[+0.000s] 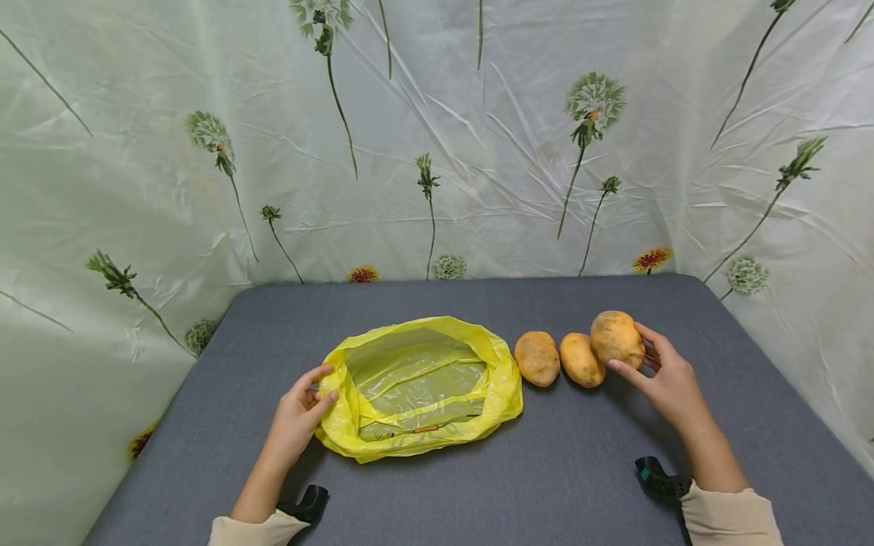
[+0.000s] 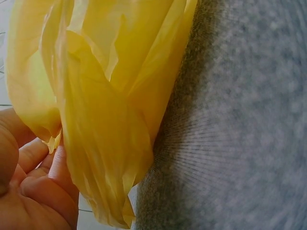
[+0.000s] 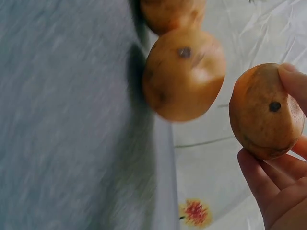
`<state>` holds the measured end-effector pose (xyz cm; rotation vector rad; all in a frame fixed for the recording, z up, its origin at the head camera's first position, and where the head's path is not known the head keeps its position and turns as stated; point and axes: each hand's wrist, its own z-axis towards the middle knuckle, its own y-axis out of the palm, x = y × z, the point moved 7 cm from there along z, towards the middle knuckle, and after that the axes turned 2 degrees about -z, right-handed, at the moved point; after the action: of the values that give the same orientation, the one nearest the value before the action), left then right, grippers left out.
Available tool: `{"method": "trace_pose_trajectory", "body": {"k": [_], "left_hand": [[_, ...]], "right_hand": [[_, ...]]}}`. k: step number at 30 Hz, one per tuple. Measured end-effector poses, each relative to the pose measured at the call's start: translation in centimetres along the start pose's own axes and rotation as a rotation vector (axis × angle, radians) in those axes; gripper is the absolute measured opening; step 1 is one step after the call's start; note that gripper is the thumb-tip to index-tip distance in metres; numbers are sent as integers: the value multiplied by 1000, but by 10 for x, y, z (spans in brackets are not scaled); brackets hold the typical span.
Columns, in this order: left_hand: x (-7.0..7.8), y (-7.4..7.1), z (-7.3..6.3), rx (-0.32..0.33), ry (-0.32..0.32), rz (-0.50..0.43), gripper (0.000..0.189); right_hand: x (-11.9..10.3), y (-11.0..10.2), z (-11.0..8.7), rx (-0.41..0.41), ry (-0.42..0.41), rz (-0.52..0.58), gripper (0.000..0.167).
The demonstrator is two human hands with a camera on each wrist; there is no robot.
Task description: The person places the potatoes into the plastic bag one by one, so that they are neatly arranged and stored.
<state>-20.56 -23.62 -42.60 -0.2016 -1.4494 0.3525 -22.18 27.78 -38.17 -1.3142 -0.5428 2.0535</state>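
Observation:
A yellow plastic bag (image 1: 507,387) lies on the table with its mouth spread wide. At its left rim my left hand (image 1: 297,413) pinches the plastic between thumb and fingers; the left wrist view shows the gathered folds of the bag (image 2: 105,129) beside the fingers. My right hand (image 1: 672,383) grips a potato (image 1: 617,339) by its right side, and in the right wrist view this potato (image 3: 266,112) is held up off the table. Two more potatoes rest in a row between the bag and that hand: one potato (image 1: 537,359) right beside the bag, another potato (image 1: 582,360) next to it.
A grey cloth-covered table (image 1: 478,500) carries everything. Behind it hangs a pale curtain (image 1: 505,167) printed with dandelions and flowers. Each wrist wears a black camera mount, the left mount (image 1: 310,504) and the right mount (image 1: 658,478), close over the table.

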Motion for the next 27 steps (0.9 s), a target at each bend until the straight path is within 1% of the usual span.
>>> {"method": "trace_pose_trajectory", "body": {"k": [3, 7, 11, 15, 18, 22, 27], "left_hand": [[0, 0, 0, 1, -4, 3, 41], [1, 0, 0, 3, 11, 0, 41], [1, 0, 1, 5, 23, 1, 41], [1, 0, 1, 5, 22, 9, 41], [1, 0, 0, 5, 20, 10, 41], [1, 0, 0, 0, 16, 7, 41], [1, -1, 0, -8, -2, 28, 41]], "right_hand": [[-10, 2, 2, 23, -40, -6, 72], [-23, 5, 5, 46, -99, 1, 71], [-36, 11, 9, 48, -160, 16, 71], [-48, 20, 12, 48, -217, 29, 72], [-57, 27, 14, 38, -244, 39, 73], [-70, 36, 17, 7, -260, 70, 74], [-83, 47, 20, -20, -293, 93, 76]]}}
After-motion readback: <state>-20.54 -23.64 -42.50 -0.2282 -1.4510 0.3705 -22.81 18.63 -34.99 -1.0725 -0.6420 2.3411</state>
